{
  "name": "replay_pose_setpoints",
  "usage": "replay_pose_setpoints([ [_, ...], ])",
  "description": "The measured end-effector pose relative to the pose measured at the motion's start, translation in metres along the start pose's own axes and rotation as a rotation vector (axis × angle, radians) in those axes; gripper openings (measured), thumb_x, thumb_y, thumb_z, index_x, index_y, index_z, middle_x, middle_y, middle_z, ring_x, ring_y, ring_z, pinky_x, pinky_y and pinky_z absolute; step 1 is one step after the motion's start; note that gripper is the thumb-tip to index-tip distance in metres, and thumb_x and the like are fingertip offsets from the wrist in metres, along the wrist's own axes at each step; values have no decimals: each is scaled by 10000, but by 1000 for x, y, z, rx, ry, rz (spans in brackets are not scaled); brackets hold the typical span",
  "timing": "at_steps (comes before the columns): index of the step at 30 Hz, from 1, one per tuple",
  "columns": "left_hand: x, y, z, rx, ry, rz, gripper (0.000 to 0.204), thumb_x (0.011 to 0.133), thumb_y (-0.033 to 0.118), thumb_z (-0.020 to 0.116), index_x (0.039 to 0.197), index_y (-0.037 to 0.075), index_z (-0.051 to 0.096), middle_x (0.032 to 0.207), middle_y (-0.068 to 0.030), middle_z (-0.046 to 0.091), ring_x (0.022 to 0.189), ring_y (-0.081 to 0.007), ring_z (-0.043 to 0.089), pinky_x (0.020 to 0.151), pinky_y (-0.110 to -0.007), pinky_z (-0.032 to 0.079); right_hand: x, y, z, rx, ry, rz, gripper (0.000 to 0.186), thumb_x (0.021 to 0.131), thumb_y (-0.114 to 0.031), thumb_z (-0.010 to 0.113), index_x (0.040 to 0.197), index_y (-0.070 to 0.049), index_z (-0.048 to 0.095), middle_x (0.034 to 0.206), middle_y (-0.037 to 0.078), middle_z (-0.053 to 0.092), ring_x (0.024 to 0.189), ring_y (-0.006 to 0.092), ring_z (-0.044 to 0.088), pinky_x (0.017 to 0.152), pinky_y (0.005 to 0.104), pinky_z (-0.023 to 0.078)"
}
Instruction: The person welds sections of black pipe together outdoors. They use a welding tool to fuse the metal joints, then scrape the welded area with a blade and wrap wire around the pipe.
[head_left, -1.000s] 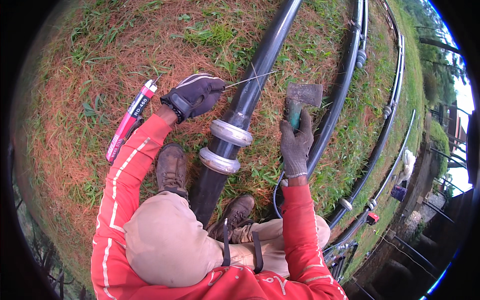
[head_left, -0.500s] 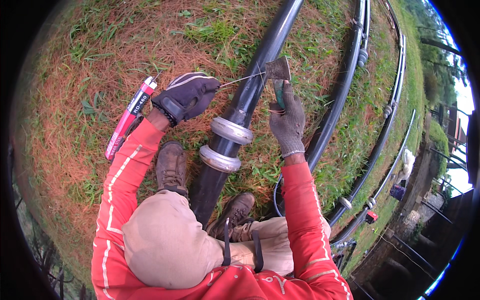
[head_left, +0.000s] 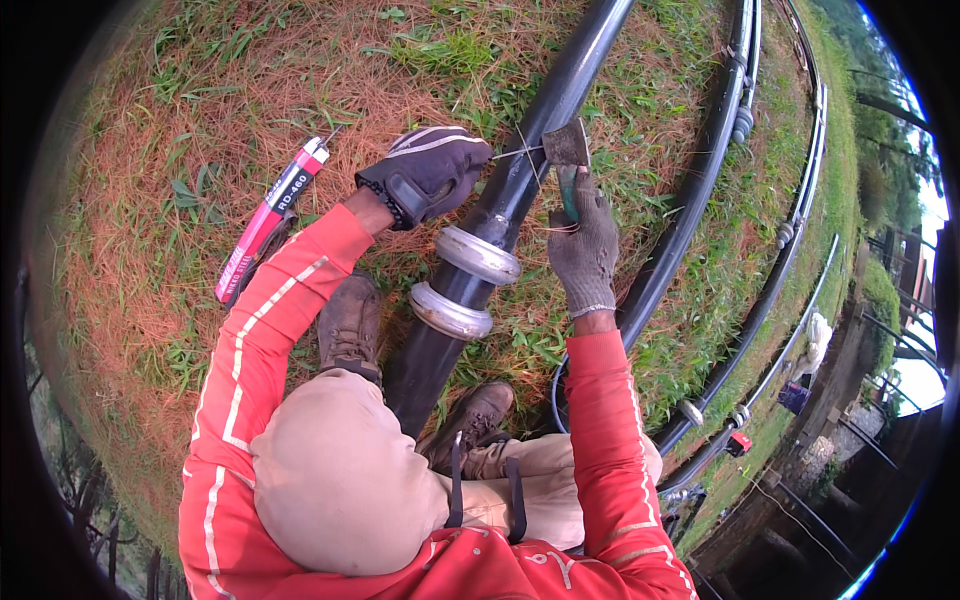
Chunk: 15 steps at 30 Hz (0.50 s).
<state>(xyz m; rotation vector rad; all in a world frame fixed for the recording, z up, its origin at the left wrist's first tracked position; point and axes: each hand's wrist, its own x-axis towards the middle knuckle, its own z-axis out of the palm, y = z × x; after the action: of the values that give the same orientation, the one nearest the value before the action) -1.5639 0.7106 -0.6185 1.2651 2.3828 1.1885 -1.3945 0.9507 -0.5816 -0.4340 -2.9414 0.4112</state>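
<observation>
My left hand [head_left: 425, 175], in a dark glove, grips a thin metal rod [head_left: 518, 151] reaching across the large black pipe [head_left: 565, 80]. My right hand [head_left: 583, 250], in a grey knit glove, is closed on a hatchet [head_left: 567, 145] with a green handle, its flat head at the rod's far end over the pipe. Two silver flange rings [head_left: 475, 255] encircle that pipe nearer my body. A red, white and black packet of rods [head_left: 262, 232] lies on the grass to my left, with a dark object partly behind it.
My boots [head_left: 348, 325] flank the pipe. Several black pipes [head_left: 690, 220] run along the right over grass and pine needles. A red object [head_left: 738, 444], a dark purple item [head_left: 794, 397] and a white bundle [head_left: 815, 345] sit farther right, beside a dark bank with bars and trees.
The hatchet has swung left from beside the pipe onto the rod's end. My left hand has moved right, closer to the pipe. The view has shifted slightly.
</observation>
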Motion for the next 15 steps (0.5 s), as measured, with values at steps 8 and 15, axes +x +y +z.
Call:
replay_pose_setpoints([
  [8, 27, 8, 17, 0, -19, 47, 196, 916, 128, 743, 1111, 127, 757, 921, -142, 706, 892, -409, 718, 752, -531, 575, -2, -5, 0, 16, -10, 90, 797, 901, -104, 745, 1664, -151, 520, 1198, 265, 653, 1155, 502, 660, 1010, 564, 557],
  [15, 26, 11, 8, -49, -3, 79, 294, 961, 276, 821, 1163, 70, 762, 1017, -175, 765, 961, -416, 750, 828, -487, 617, -8, -5, 3, 4, -37, 70, 832, 934, -103, 714, 1715, -197, 441, 1260, 279, 663, 1335, 549, 620, 1095, 589, 545],
])
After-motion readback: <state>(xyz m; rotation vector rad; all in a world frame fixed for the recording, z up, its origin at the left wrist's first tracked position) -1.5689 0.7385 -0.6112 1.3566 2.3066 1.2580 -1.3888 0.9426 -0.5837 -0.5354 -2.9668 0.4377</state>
